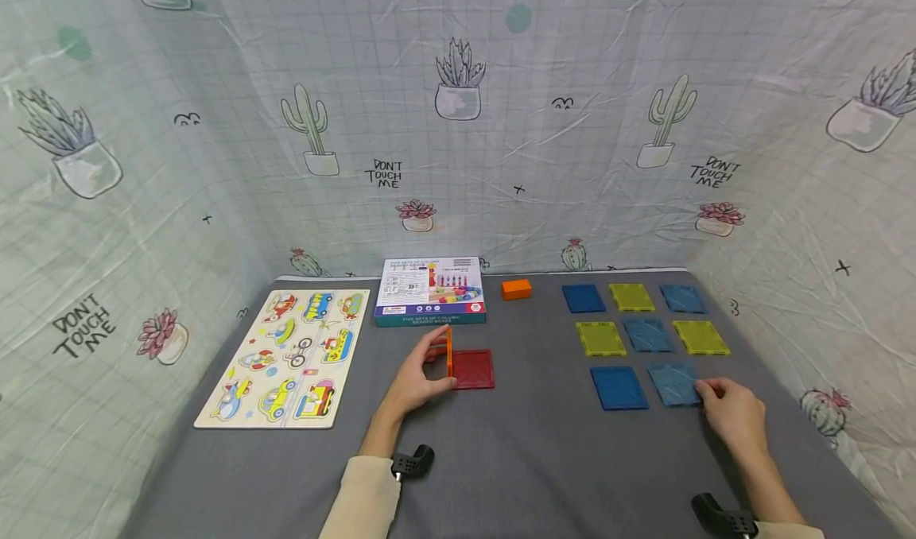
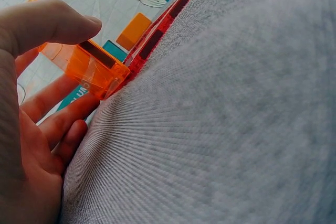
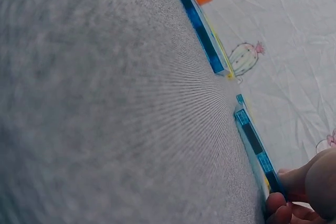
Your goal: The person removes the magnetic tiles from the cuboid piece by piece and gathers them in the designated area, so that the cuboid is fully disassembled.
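Note:
My left hand [image 1: 415, 378] holds a clear orange magnetic tile [image 1: 449, 352] on edge, thumb at the near side and fingers at the far side. The tile stands upright along the left edge of a red tile [image 1: 475, 370] that lies flat on the cloth. In the left wrist view the thumb presses on the orange tile [image 2: 97, 69]. On the right, my right hand [image 1: 735, 416] pinches the right edge of a light blue tile [image 1: 673, 385] in the front row. The right wrist view shows this blue tile [image 3: 254, 142] edge-on, its near end between thumb and fingers.
Several blue and yellow tiles, among them a dark blue tile [image 1: 619, 388] and a yellow tile [image 1: 601, 339], lie in rows on the grey cloth [image 1: 529, 459]. Behind are a beaded-game box [image 1: 429, 291] and an orange block [image 1: 516, 289]. A vehicle puzzle board [image 1: 243, 396] lies left.

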Demonstrator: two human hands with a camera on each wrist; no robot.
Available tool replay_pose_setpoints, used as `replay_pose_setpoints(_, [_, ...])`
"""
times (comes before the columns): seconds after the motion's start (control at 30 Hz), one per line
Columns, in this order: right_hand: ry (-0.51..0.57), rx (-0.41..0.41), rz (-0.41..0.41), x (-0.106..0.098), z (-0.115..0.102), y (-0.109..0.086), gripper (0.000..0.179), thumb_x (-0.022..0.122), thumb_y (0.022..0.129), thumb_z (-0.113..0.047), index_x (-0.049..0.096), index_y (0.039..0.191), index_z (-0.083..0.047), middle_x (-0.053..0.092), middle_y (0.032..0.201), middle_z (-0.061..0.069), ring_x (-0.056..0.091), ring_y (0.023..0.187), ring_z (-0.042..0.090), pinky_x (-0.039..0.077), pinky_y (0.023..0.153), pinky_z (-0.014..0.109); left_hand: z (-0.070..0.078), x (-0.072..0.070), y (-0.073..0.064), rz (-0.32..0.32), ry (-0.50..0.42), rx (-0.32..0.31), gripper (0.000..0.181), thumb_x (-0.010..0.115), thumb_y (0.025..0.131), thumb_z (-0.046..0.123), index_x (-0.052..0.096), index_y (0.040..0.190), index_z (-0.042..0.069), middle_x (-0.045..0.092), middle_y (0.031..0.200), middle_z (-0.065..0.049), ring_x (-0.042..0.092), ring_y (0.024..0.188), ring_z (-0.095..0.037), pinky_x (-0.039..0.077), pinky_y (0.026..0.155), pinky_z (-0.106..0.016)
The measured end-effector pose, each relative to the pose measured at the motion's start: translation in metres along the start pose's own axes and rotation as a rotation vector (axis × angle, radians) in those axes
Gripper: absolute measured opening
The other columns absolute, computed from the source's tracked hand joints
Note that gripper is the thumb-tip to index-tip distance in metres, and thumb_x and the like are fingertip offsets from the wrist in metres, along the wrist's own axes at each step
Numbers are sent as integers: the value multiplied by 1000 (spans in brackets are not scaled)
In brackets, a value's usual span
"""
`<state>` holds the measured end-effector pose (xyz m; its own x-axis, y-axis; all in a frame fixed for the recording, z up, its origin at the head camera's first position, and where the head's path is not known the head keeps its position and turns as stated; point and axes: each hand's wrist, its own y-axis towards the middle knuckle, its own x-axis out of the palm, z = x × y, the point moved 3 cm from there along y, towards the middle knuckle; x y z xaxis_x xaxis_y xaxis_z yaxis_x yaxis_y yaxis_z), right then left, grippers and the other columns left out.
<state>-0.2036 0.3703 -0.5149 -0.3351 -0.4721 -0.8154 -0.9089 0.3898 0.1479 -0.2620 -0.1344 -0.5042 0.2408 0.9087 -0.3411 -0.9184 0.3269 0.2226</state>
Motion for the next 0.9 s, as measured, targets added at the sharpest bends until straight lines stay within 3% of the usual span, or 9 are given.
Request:
replay_pose_setpoints(0.2, [8, 13, 17, 2, -1, 1, 34, 56, 102, -20, 68, 107, 12, 70, 90, 27, 63, 85, 43, 43, 77, 55, -32, 4, 6, 27, 15, -11, 90, 77, 78, 4, 34, 156, 14, 42, 155, -18, 47, 135, -45, 32, 115, -63])
replay_pose_setpoints(0.43, [7, -42, 48, 4, -3, 0, 30, 58, 100, -13, 67, 104, 15, 68, 92, 33, 61, 92, 53, 32, 99, 64, -36, 3, 6, 51, 14, 4, 88, 81, 76, 12, 40, 153, 26, 49, 151, -7, 53, 132, -35, 36, 114, -59])
replay_pose_setpoints(0.63, [13, -37, 52, 3, -4, -1, 30, 61, 98, -16, 69, 101, 13, 69, 88, 29, 62, 86, 47, 40, 87, 61, -35, 3, 6, 54, 40, 3, 88, 80, 76, 16, 39, 152, 35, 50, 150, -4, 52, 132, -32, 38, 114, -57])
replay_pose_setpoints(0.9, [4, -25, 27, 1, -4, -1, 32, 61, 99, -17, 69, 104, 13, 69, 91, 30, 62, 88, 47, 43, 80, 59, -29, 3, 5, 33, 25, -10, 89, 79, 78, 10, 37, 155, 21, 47, 151, -14, 47, 136, -40, 34, 116, -61])
